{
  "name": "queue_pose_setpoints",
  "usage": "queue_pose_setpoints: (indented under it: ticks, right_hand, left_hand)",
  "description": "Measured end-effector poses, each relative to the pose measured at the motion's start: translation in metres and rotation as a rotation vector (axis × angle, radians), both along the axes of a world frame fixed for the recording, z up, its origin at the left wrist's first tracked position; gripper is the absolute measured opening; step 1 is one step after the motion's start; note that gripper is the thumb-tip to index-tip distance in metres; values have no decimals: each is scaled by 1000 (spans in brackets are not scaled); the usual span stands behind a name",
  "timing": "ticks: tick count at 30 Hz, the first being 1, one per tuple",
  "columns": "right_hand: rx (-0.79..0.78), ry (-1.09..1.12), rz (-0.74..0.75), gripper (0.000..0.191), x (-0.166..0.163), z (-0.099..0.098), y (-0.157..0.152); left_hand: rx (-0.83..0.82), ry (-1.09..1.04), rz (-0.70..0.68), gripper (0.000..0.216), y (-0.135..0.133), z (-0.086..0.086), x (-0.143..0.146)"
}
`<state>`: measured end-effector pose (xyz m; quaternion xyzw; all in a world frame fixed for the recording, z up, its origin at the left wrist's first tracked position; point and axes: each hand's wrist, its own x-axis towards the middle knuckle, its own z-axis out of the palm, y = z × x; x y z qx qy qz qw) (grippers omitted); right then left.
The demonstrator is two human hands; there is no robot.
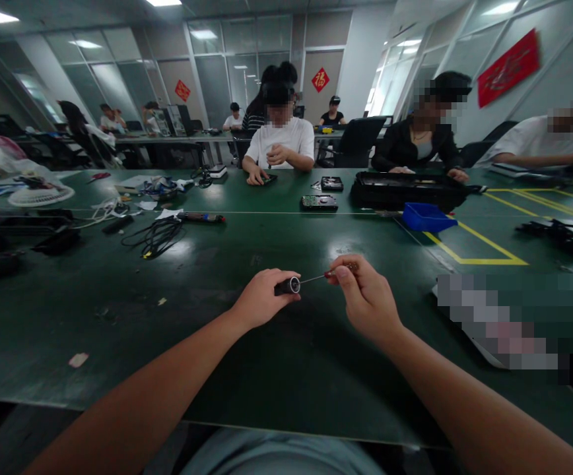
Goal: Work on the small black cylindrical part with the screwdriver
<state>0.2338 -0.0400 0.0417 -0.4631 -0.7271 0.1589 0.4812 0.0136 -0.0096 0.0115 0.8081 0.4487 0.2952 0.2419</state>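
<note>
My left hand [261, 297] is closed round a short black cylinder [286, 286] with a silver ring at its open end, which faces right. In my right hand [368, 297] I grip a screwdriver [315, 279] by its handle, mostly covered by the fingers. Its thin metal shaft points left, with the tip at the ringed end of the cylinder; whether the tip is inside cannot be made out. Both hands are just above the green table [276, 376], near its front middle.
A blue tray [428, 218] and a long black housing [405, 191] stand at the back right. Hard drives [319, 202] lie ahead. Black cables [155, 237] and a white fan grille [41, 193] are on the left. Across the table sits a person in a white shirt [286, 142].
</note>
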Motion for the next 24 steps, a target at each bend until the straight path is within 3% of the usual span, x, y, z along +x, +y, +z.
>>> queue_pose_setpoints:
  ticks: [24]
  right_hand:
    - [-1,-54,-94,21,0,-1,4]
  left_hand:
    - [-54,-59,42,40,3,-5,-1]
